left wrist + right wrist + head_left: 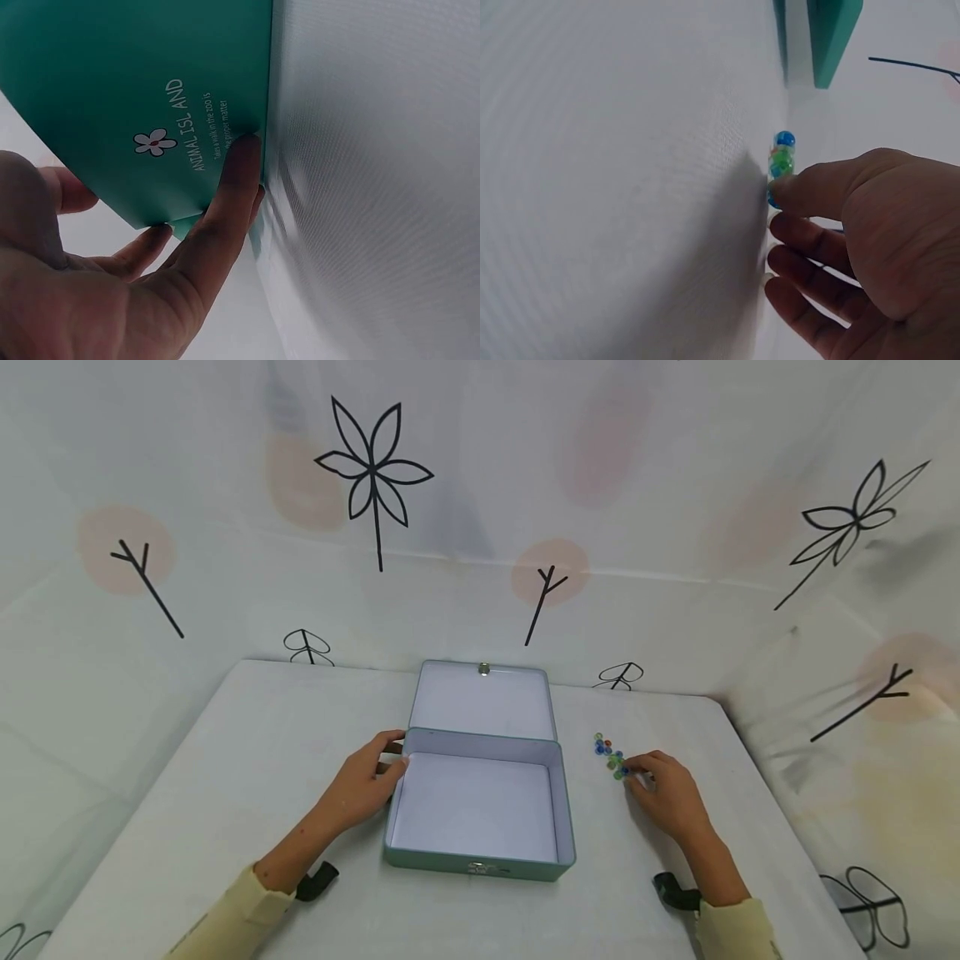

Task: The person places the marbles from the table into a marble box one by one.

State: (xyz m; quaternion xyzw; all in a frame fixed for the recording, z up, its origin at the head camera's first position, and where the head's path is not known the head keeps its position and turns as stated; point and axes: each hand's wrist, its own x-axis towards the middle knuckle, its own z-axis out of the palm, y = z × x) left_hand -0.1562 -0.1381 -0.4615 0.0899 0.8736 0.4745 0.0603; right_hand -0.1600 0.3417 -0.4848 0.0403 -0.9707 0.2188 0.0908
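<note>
The right hand [667, 797] partly hides the marbles [609, 753], too small to count; whether it pinches one cannot be told. The left wrist view crops the box [150, 67]; both sleeves [232, 917] leave the head view's bottom edge.

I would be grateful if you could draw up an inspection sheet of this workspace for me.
Surface: white table, pale sheeting behind it.
Job's things: green box, open, no beads seen inside; its lid lies back on the far side. Small coloured beads, mostly blue and green, lie in a loose cluster on the table, right of the box.
Clutter: nothing seen.
Left grip: holds the box at its left wall.
Right grip: at the near end of the bead cluster; whether it pinches one, I cannot tell.
Cables: nothing seen.
Surroundings: pale sheeting with black plant drawings.
</note>
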